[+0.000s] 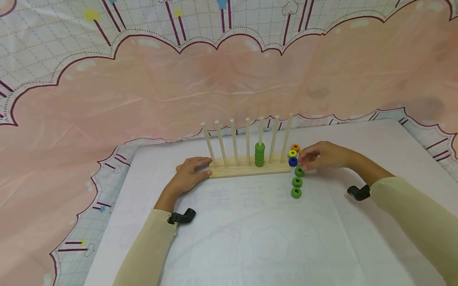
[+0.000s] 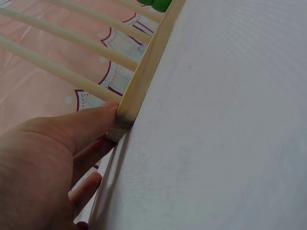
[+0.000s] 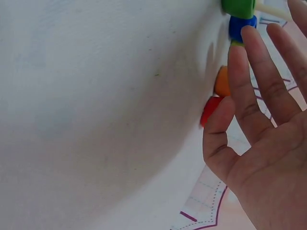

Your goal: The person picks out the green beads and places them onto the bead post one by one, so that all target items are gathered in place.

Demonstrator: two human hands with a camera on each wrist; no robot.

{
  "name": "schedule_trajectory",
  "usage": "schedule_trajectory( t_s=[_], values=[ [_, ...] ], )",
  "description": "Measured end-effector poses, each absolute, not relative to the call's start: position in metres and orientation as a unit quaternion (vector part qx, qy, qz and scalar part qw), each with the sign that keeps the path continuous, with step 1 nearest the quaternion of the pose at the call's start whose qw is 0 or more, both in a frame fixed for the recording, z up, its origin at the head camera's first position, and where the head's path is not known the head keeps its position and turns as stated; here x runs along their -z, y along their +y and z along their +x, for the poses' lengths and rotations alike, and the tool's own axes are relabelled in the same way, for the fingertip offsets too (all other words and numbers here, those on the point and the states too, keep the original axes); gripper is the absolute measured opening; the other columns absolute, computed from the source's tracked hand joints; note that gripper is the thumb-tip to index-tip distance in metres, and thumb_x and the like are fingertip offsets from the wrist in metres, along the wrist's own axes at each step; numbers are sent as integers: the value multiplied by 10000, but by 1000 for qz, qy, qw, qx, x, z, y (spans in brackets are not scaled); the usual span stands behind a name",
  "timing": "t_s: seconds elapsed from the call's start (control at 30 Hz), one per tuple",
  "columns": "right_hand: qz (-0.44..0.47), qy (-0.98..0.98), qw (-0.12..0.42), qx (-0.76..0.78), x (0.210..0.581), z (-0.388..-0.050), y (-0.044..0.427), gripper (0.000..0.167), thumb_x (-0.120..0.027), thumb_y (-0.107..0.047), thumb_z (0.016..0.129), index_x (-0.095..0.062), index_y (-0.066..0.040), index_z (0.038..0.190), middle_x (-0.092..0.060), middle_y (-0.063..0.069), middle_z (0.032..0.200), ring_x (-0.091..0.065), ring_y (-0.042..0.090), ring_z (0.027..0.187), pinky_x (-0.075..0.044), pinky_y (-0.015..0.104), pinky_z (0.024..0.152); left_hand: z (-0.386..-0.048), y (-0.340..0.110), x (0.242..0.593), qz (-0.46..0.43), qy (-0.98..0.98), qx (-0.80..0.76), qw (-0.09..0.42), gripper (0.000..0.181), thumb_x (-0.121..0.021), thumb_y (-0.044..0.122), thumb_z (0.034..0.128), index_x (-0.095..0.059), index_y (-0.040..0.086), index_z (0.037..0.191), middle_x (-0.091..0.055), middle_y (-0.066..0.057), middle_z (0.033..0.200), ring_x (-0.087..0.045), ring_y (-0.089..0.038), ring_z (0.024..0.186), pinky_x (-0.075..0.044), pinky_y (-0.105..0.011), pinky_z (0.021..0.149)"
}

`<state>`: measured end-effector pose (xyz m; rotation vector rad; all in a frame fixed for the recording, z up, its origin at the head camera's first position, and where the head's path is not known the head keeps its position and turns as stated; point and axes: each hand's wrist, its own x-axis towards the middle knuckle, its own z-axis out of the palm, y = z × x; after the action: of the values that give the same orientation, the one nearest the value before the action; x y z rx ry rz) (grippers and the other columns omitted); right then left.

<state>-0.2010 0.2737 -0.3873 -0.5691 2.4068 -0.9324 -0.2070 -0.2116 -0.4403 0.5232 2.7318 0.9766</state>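
A wooden base (image 1: 232, 171) with several upright pegs stands on the white surface. Green beads (image 1: 259, 155) are stacked on the third peg from the right. My left hand (image 1: 188, 174) grips the base's left end between thumb and fingers; the left wrist view shows its fingertips at the corner of the base (image 2: 144, 79). Beside the loose beads at the right is my right hand (image 1: 323, 155), fingers loosely bent in the head view and spread in the right wrist view, holding nothing. A blue bead (image 1: 293, 161) and a green bead (image 1: 299, 171) lie by its fingertips.
Yellow (image 1: 292, 153) and orange (image 1: 295, 147) beads lie behind the blue one, another orange bead partly hidden by the hand. Two more green beads (image 1: 297, 182) lie nearer the front. The right wrist view shows a red bead (image 3: 209, 111). Patterned cloth (image 1: 222, 79) lies behind.
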Motion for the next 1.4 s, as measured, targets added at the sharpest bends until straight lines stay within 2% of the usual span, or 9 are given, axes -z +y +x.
schedule_trajectory(
  t_s=[0.73, 1.1, 1.4],
  values=[
    [-192, 883, 259, 340, 401, -199, 274, 348, -839, -296, 857, -740, -133, 1149, -707, 22, 1010, -615, 201, 990, -513, 305, 899, -206, -211, 440, 177, 923, -329, 91, 532, -685, 388, 973, -581, 199, 1460, -529, -68, 1534, -351, -335, 1471, -168, -575, 1080],
    [-198, 900, 234, 310, 407, -199, 272, 373, -861, -350, 827, -743, -167, 1131, -685, -12, 971, -572, 189, 912, -482, 296, 802, -207, -212, 440, 181, 924, -323, 92, 539, -681, 392, 976, -574, 195, 1466, -528, -72, 1536, -349, -342, 1470, -169, -586, 1080],
    [-197, 905, 225, 304, 408, -196, 269, 355, -857, -353, 830, -743, -176, 1116, -664, -13, 950, -554, 197, 907, -472, 300, 789, -208, -211, 440, 177, 923, -327, 98, 528, -683, 382, 979, -575, 210, 1466, -533, -57, 1533, -339, -326, 1480, -144, -599, 1110]
  ],
)
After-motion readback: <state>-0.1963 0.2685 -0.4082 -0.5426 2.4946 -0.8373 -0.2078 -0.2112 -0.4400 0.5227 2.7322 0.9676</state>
